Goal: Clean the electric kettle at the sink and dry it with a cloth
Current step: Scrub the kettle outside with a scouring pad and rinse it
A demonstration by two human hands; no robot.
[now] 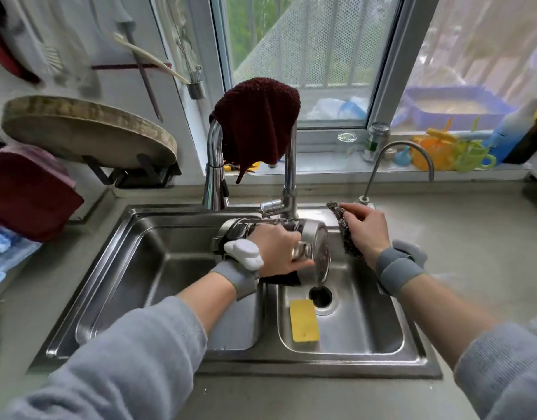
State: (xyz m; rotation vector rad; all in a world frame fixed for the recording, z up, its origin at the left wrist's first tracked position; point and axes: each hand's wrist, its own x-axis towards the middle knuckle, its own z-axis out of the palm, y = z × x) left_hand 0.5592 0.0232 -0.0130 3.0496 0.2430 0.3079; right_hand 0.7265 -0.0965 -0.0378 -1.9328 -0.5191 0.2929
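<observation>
At the centre of the frame we see the electric kettle (314, 248) lying on its side over the double sink (182, 347), its base turned toward the right basin. The left hand (276, 253) grips it, fingers curled round the body. Just right of it, the right hand (367, 231) pinches a dark scouring pad (344, 231), held beside the kettle's base. A dark red cloth (258, 119) hangs over the faucet (214, 177) above. A yellow sponge (303, 320) lies in the right basin.
</observation>
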